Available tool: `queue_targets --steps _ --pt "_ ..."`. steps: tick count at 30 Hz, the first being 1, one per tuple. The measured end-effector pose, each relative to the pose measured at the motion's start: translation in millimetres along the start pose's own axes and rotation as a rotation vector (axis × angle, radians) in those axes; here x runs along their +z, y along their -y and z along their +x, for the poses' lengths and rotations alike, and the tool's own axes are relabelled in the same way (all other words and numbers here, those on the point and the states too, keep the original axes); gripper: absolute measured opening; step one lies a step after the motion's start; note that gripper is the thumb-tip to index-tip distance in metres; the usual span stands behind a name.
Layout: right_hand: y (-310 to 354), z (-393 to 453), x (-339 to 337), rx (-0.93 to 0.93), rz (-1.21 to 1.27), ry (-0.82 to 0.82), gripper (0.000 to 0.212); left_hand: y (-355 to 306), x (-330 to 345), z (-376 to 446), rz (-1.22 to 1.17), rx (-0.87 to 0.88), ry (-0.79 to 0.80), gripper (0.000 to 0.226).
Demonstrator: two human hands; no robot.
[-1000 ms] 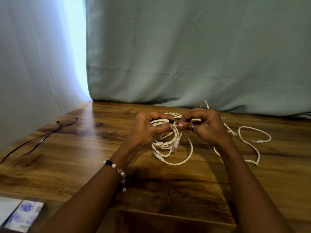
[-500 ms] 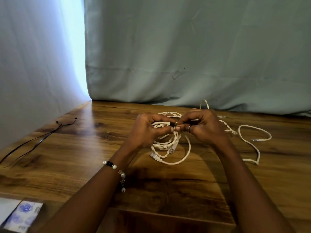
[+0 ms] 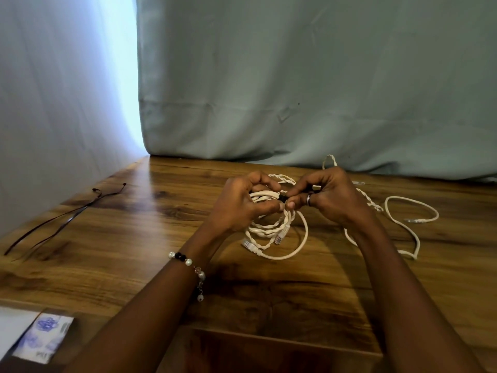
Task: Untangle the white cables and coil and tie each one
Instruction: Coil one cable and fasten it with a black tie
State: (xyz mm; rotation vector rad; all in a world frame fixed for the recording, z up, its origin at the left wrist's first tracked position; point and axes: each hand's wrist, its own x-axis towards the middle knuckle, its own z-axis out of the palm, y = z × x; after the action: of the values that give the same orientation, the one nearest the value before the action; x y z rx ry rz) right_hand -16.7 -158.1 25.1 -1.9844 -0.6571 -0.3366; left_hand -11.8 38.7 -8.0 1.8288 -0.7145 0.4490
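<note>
Above wooden table (image 3: 134, 238), both hands pinch black tie (image 3: 282, 198) on coiled cable (image 3: 269, 230).

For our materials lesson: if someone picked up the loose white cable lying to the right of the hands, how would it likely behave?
The loose white cable would probably droop, since it lies in slack curves on the table. It looks thin, so likely light. Its plug end might dangle and swing.

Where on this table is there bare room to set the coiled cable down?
Bare wood lies between the dark ties and the left hand, and nearer the person below the coiled white cable. It is crowded to the right, where a loose white cable sprawls beyond the right hand.
</note>
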Motion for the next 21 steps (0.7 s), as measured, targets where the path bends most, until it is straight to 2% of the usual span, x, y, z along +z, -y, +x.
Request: queue_targets --steps 8,14,21 --pt "-0.3 2.4 1.0 0.077 0.018 0.02 0.019 -0.3 1.2 -0.7 -0.075 -0.023 -0.011 0.026" --pt "-1.1 1.6 7.7 -0.023 0.101 0.01 0.03 4.0 -3.6 1.8 -0.186 -0.088 -0.092 0.027" --pt "1.5 -0.5 11.9 0.012 0.093 -0.059 0.029 5.6 -2.7 2.1 -0.119 -0.066 -0.09 0.029"
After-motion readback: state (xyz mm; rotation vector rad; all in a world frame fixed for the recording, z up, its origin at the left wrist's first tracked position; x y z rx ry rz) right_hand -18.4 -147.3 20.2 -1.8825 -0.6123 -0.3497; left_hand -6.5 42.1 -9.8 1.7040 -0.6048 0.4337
